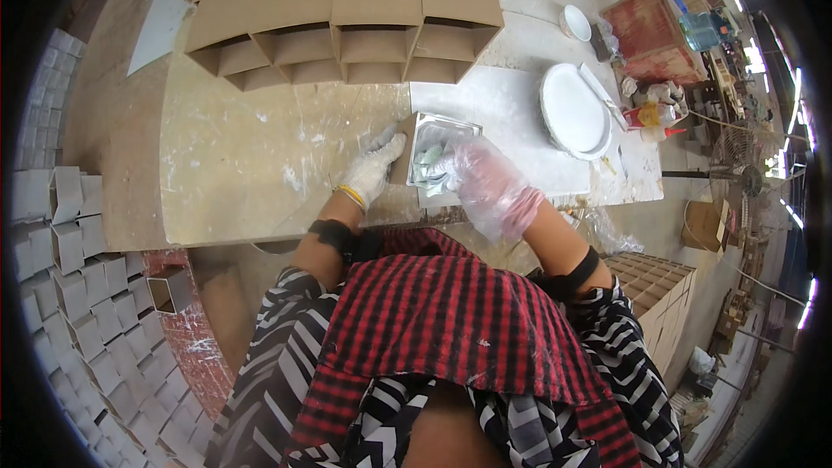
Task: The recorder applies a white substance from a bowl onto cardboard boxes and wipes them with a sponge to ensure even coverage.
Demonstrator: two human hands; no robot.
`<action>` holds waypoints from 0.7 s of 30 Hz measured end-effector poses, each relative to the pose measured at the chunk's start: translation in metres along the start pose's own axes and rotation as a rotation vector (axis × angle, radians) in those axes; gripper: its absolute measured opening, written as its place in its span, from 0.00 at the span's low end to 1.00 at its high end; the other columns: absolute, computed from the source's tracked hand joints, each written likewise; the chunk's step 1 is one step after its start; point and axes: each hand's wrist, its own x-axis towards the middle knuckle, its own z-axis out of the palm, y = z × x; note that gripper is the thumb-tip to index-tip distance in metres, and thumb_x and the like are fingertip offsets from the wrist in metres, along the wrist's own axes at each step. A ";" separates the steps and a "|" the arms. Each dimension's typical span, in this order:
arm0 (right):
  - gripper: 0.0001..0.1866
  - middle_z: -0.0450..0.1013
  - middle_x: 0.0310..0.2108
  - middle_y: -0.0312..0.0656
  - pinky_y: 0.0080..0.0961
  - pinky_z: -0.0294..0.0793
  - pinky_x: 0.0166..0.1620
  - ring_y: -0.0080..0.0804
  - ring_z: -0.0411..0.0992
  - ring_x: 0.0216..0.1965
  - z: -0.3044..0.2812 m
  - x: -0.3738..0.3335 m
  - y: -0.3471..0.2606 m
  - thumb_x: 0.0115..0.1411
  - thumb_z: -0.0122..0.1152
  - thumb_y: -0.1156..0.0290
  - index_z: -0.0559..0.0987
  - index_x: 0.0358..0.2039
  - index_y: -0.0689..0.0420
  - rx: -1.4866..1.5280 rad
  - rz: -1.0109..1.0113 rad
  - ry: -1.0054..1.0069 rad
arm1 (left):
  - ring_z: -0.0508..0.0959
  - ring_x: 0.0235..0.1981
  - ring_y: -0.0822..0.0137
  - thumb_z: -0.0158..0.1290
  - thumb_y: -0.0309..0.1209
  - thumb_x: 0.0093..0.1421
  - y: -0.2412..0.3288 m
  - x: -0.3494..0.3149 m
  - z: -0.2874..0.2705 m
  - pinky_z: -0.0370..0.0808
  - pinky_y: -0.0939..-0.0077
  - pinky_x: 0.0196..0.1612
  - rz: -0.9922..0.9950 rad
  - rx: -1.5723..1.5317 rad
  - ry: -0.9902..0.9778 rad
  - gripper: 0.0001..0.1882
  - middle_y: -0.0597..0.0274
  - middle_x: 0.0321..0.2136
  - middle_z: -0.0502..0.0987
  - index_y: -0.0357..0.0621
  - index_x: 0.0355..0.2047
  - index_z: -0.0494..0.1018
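Note:
On the worktable, a small box with a brown side and a pale, shiny inside faces up toward me. My left hand, in a whitish glove with a yellow band at the wrist, grips the box's left side. Over its right part is my right hand, in a loose clear plastic glove. The right fingers are closed on a crumpled pale green piece, perhaps cloth or sponge, pressed inside the box. Part of that piece and the right fingertips are hidden.
Stacked brown open boxes stand at the table's far side. To the right are a round white tray with a flat stick, a white bowl and glue bottles. Many grey-white boxes are piled at left; a divided carton sits lower right.

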 end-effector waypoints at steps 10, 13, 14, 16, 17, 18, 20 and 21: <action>0.09 0.78 0.43 0.48 0.30 0.79 0.50 0.37 0.79 0.45 -0.019 0.030 0.010 0.62 0.60 0.80 0.77 0.43 0.67 0.293 0.034 0.039 | 0.69 0.61 0.70 0.59 0.41 0.66 0.002 -0.006 0.003 0.66 0.76 0.63 0.011 0.017 0.011 0.40 0.58 0.63 0.69 0.36 0.70 0.55; 0.18 0.78 0.45 0.45 0.28 0.77 0.51 0.32 0.77 0.44 -0.011 0.016 0.006 0.60 0.59 0.81 0.76 0.52 0.65 -0.030 -0.126 -0.120 | 0.70 0.60 0.71 0.60 0.42 0.65 0.003 -0.006 0.004 0.66 0.76 0.63 -0.014 0.076 0.047 0.40 0.59 0.63 0.69 0.37 0.70 0.56; 0.20 0.78 0.45 0.44 0.28 0.76 0.51 0.31 0.76 0.44 -0.009 0.011 0.003 0.59 0.58 0.81 0.75 0.54 0.64 -0.274 -0.199 -0.106 | 0.70 0.60 0.71 0.60 0.43 0.65 0.003 -0.006 0.005 0.66 0.76 0.62 -0.005 0.072 0.043 0.40 0.59 0.63 0.69 0.37 0.70 0.57; 0.23 0.78 0.46 0.44 0.27 0.76 0.50 0.32 0.76 0.44 -0.010 0.001 -0.007 0.59 0.56 0.82 0.74 0.56 0.62 -0.538 -0.211 -0.107 | 0.70 0.60 0.71 0.60 0.44 0.65 0.003 -0.006 0.006 0.66 0.76 0.62 0.015 0.058 0.037 0.40 0.59 0.63 0.69 0.37 0.70 0.57; 0.24 0.79 0.46 0.45 0.27 0.76 0.49 0.33 0.76 0.44 -0.012 -0.002 -0.012 0.59 0.55 0.82 0.74 0.58 0.61 -0.562 -0.150 -0.123 | 0.70 0.60 0.71 0.60 0.44 0.65 0.003 -0.006 0.007 0.66 0.76 0.62 0.025 0.048 0.033 0.40 0.59 0.63 0.69 0.37 0.69 0.58; 0.24 0.79 0.47 0.46 0.27 0.76 0.49 0.35 0.76 0.43 -0.018 -0.003 -0.016 0.59 0.55 0.81 0.73 0.58 0.61 -0.751 -0.148 -0.120 | 0.70 0.60 0.71 0.60 0.44 0.65 0.004 -0.006 0.008 0.66 0.76 0.62 0.015 0.037 0.039 0.40 0.59 0.63 0.69 0.37 0.69 0.58; 0.23 0.79 0.45 0.48 0.29 0.75 0.49 0.37 0.76 0.43 -0.032 -0.001 -0.018 0.60 0.55 0.79 0.73 0.58 0.62 -1.050 -0.179 -0.155 | 0.70 0.60 0.70 0.59 0.44 0.65 0.005 -0.007 0.011 0.67 0.76 0.62 0.035 0.058 0.039 0.40 0.59 0.63 0.69 0.37 0.70 0.57; 0.23 0.79 0.44 0.49 0.29 0.76 0.48 0.37 0.76 0.43 -0.040 0.002 -0.016 0.61 0.55 0.78 0.74 0.58 0.62 -1.160 -0.214 -0.197 | 0.70 0.60 0.70 0.59 0.45 0.65 0.006 -0.007 0.012 0.67 0.76 0.62 0.007 0.062 0.070 0.40 0.59 0.62 0.69 0.37 0.70 0.57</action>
